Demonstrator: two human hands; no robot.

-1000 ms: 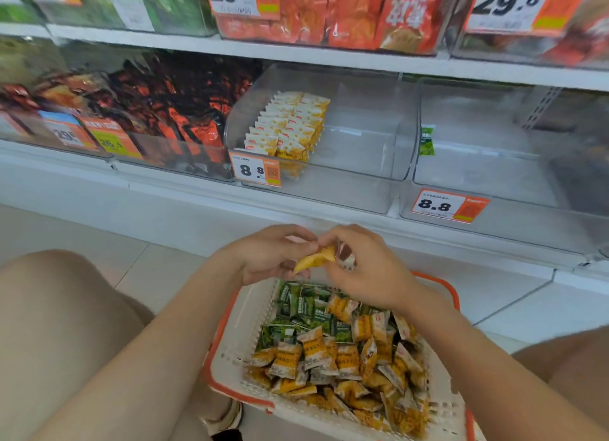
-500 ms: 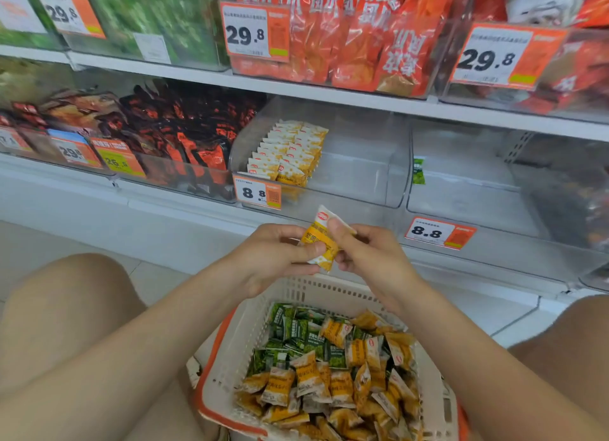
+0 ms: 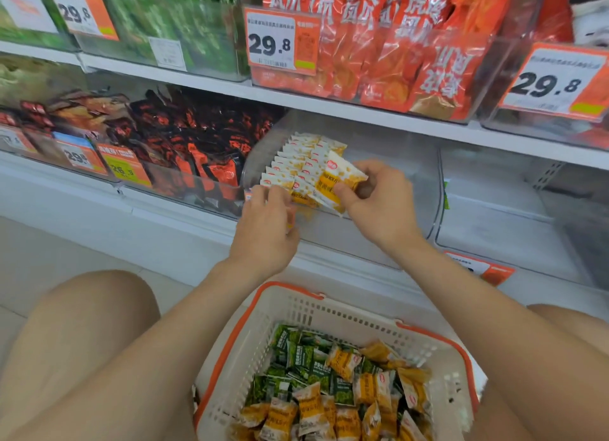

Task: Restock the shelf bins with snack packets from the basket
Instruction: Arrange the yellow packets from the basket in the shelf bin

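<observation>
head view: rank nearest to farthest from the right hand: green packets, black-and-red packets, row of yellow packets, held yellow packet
1. yellow packet, pinched in the right hand.
2. row of yellow packets, just left, in the clear bin.
3. black-and-red packets, farther left.
4. green packets, highest and farthest left.

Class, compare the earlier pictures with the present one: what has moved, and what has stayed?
Both hands rose from above the basket to the clear bin. The right hand carried the yellow packet up and pinches it at the front of the row of packets. The left hand let go and now touches that row. The basket and its contents stayed put.
</observation>
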